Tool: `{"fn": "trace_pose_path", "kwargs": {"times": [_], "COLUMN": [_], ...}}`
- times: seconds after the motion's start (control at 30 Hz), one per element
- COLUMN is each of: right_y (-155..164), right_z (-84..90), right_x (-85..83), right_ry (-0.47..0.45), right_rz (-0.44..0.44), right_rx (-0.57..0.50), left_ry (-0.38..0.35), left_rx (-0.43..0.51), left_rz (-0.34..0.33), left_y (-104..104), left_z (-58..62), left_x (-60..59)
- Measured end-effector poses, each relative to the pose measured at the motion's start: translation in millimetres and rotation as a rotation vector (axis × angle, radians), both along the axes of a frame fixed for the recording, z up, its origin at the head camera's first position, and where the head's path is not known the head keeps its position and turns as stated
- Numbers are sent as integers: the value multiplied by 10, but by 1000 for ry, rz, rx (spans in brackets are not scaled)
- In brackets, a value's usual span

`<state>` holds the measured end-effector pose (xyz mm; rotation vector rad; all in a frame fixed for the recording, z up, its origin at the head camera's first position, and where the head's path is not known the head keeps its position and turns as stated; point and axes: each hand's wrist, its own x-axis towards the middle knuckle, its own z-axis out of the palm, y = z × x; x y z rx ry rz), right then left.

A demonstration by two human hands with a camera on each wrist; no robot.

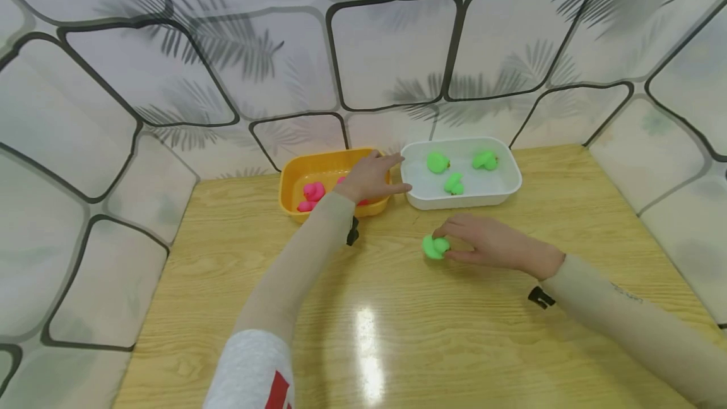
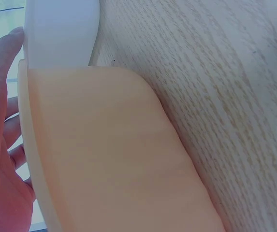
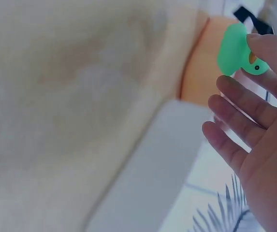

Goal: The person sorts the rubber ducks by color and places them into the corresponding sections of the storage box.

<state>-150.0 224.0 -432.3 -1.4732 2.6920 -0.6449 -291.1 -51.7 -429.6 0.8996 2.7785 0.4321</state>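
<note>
Pinching a green duck (image 1: 435, 247) on the bench (image 1: 397, 333) — that's our right hand (image 1: 488, 243), fingertips curled round it, duck low at the wood just short of the white tub (image 1: 511, 189). Three more green ducks (image 1: 454, 172) sit in that tub. Our left hand (image 1: 372, 177) lies flat over the right rim of the orange tub (image 1: 289, 191), fingers straight, reaching toward the white tub's edge; pink ducks (image 1: 311, 195) inside. Risks as we judge them: the grip is fingertip-only on a smooth toy, so it could squirt out and roll off the bench; the tubs sit touching — a nudge from the left hand could shift both.
</note>
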Motion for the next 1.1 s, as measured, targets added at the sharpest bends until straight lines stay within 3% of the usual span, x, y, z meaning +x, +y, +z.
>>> {"fn": "trace_pose_path", "kwargs": {"times": [0.37, 0.67, 1.1], "right_y": [274, 429, 597], "right_z": [312, 449, 401], "right_x": [-358, -676, -1063], "right_ry": [147, 76, -89], "right_rz": [-71, -185, -328], "right_rx": [-38, 32, 99], "left_ry": [9, 25, 120], "left_rx": [-9, -57, -208], "left_rz": [-14, -13, 9], "left_y": [4, 32, 144], "left_z": [8, 19, 92], "left_x": [-2, 14, 126]}}
